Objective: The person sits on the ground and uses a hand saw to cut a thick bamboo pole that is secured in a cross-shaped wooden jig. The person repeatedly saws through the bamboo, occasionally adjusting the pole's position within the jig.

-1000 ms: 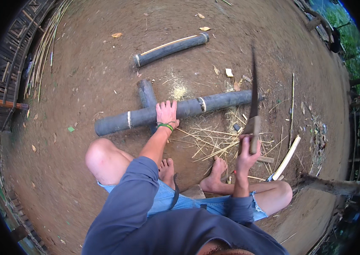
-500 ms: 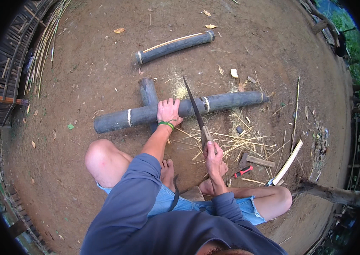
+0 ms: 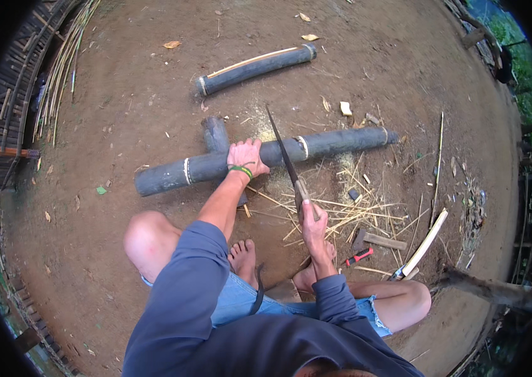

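Bare packed dirt all around, with a person squatting barefoot in the middle of it. Their right hand (image 3: 312, 217) is wrapped tight around the wooden handle of a long knife (image 3: 283, 154), and the blade runs up and away to the far left, crossing over a long dark bamboo pole (image 3: 335, 143) that lies sideways on the ground. Can't tell if the edge is actually biting into it or just resting on top. Their left hand (image 3: 247, 157), with a green band at the wrist, is pressed palm down on that same pole just left of the blade, fingers curled over the top.

Under the pole, near the left hand, a short dark stub of bamboo (image 3: 216, 133) pokes out toward the far side. Farther off lies a second bamboo piece (image 3: 255, 68), with a pale strip along its top. Pale splinters and shavings (image 3: 354, 210) are scattered on the ground right of the knife hand. A bit further right sit a small red-handled tool (image 3: 359, 256) and a pale split slat (image 3: 426, 242). A bundle of thin sticks (image 3: 59, 69) leans at the far left.
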Demonstrator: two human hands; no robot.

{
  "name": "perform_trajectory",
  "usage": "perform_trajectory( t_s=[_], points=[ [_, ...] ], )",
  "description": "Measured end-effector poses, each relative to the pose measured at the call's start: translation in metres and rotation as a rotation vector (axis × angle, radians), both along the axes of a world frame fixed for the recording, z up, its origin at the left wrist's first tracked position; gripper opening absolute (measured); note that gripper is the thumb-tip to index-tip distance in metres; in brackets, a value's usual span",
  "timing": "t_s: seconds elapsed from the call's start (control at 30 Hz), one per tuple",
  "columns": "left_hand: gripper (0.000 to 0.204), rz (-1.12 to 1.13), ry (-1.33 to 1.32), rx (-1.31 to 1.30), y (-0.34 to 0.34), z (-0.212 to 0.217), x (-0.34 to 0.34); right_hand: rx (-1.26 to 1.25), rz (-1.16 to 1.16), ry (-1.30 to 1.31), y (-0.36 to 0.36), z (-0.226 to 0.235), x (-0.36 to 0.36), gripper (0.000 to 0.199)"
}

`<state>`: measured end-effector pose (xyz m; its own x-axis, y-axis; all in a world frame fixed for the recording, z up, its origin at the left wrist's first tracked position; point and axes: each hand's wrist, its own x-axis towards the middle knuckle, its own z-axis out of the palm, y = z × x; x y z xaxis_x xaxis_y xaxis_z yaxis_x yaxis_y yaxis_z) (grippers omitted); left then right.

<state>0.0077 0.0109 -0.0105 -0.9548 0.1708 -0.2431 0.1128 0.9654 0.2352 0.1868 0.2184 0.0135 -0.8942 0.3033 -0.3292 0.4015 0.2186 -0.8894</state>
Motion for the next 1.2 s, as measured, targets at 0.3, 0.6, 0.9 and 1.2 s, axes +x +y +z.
perform_trajectory(
  t_s=[0.3,0.6,0.9,1.2],
  points=[
    [0.078,-0.095,-0.106,0.027,-0.006,0.010,-0.005,0.040,-0.148,0.150,-0.027,-0.016,0.027,0.039],
    [0.082,-0.061,0.134,-0.126,0.014,-0.017,0.009,-0.041,-0.147,0.129,-0.053,-0.024,0.024,0.040],
    [0.083,-0.127,-0.289,-0.055,0.015,0.017,-0.051,-0.053,-0.234,0.249,-0.037,-0.079,-0.003,0.044],
    [0.078,-0.086,0.173,-0.061,0.010,-0.014,-0.020,-0.103,-0.049,0.317,-0.052,-0.029,-0.035,0.040]
  ],
)
